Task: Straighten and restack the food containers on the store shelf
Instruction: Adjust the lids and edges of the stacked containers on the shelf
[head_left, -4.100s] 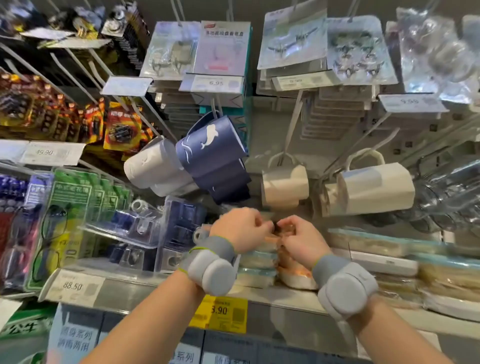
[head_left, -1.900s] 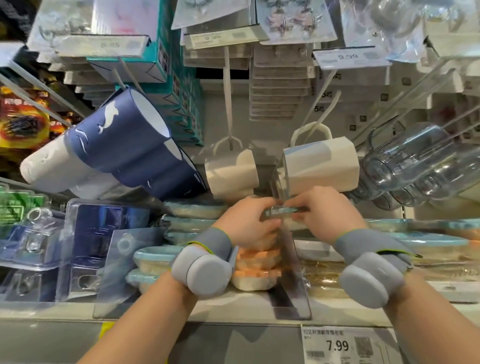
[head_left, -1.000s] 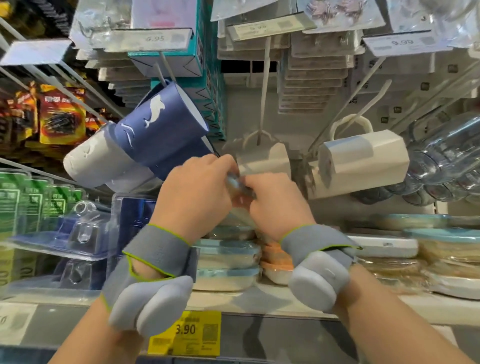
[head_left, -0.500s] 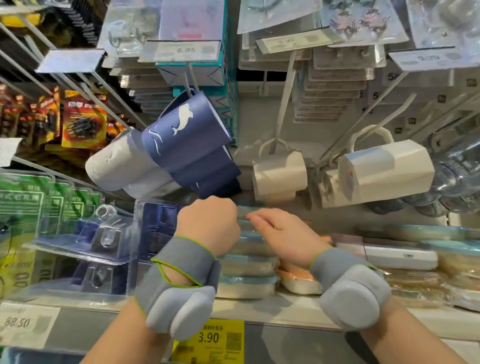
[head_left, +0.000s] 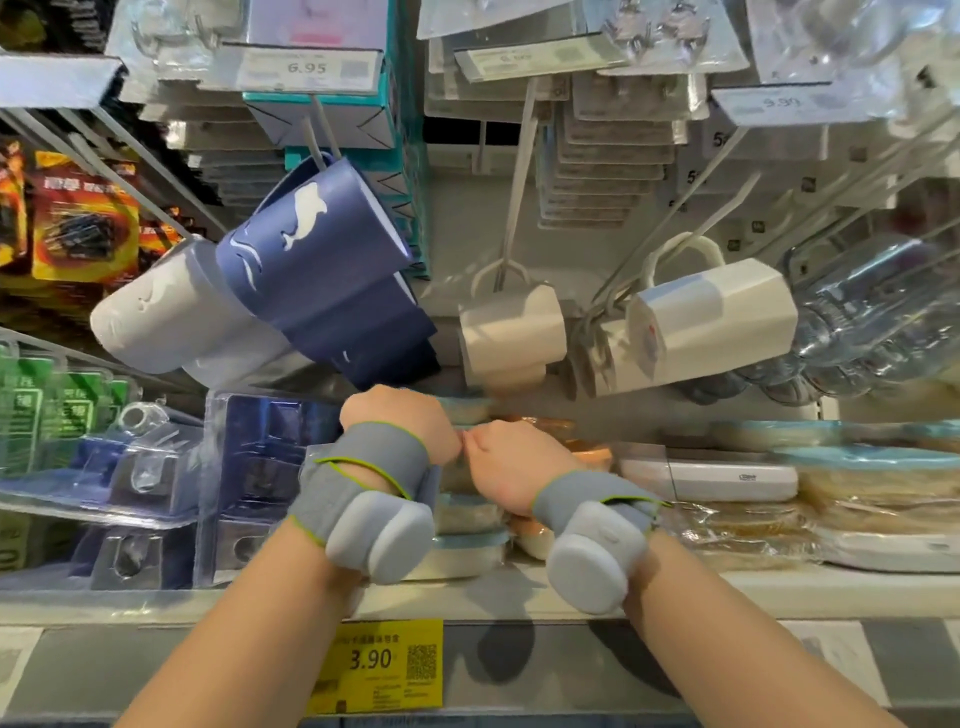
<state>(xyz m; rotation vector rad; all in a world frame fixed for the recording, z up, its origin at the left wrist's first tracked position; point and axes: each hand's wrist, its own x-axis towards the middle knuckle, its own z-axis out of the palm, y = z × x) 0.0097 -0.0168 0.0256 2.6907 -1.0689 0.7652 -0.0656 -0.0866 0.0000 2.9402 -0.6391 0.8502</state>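
A stack of blue-lidded food containers (head_left: 467, 552) stands on the shelf (head_left: 727, 590) at centre. An orange-lidded stack (head_left: 589, 457) sits right beside it. My left hand (head_left: 402, 423) and my right hand (head_left: 511, 462) meet knuckle to knuckle over the blue-lidded stack. Both are curled around its top container (head_left: 467, 409), whose blue lid edge peeks out behind my left hand. The fingertips of both hands are hidden.
Navy and white mugs (head_left: 311, 249), cream mugs (head_left: 711, 317) and clear bottles (head_left: 872, 322) hang on hooks just above my hands. Blister packs (head_left: 156, 467) crowd the left. Flat containers (head_left: 872, 467) and a white box (head_left: 727, 480) lie to the right. A yellow 3.90 tag (head_left: 384, 667) marks the shelf edge.
Both hands lifted a container up in front of the mugs, then brought it down onto the blue-lidded stack. They now sit lower and closer together on it.
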